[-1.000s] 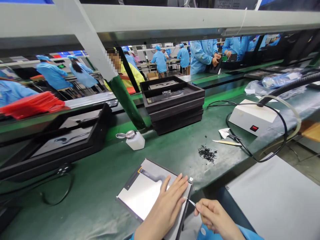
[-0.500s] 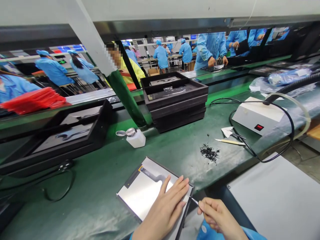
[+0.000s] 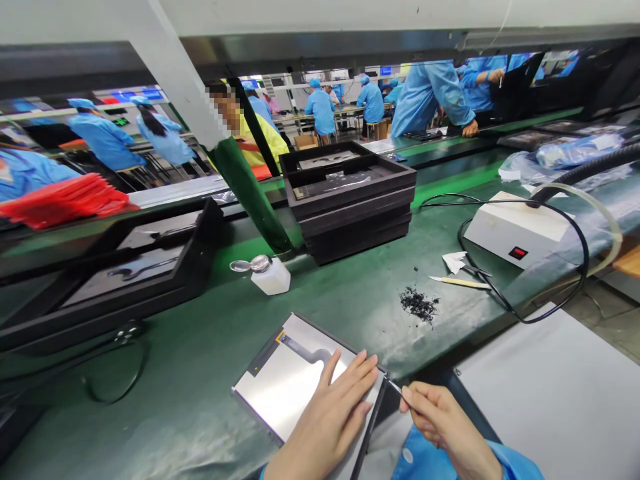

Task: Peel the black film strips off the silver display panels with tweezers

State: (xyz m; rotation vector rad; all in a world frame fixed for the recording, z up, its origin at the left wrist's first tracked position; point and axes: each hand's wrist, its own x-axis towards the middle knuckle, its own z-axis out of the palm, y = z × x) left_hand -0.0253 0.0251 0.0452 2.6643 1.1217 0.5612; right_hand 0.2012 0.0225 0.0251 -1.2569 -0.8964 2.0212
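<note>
A flat silver display panel [image 3: 280, 380] with a black frame and a grey flex cable lies on the green bench near the front edge. My left hand [image 3: 330, 417] rests flat on its right half, fingers stretched out. My right hand [image 3: 440, 420] is pinched on a thin metal tool [image 3: 397, 388] whose tip sits at the panel's right corner. Both sleeves are blue.
A pile of black scrapings [image 3: 419, 305] lies right of the panel. Behind are a white solvent bottle [image 3: 267, 275], stacked black trays [image 3: 350, 200], a larger black tray [image 3: 125, 273] at left, a white box with red switch [image 3: 515, 230] and cables. Other people in blue work beyond.
My right hand has moved up along the panel's right edge with the tool, towards the far corner. My left hand stays flat on the panel. The view has tilted slightly.
</note>
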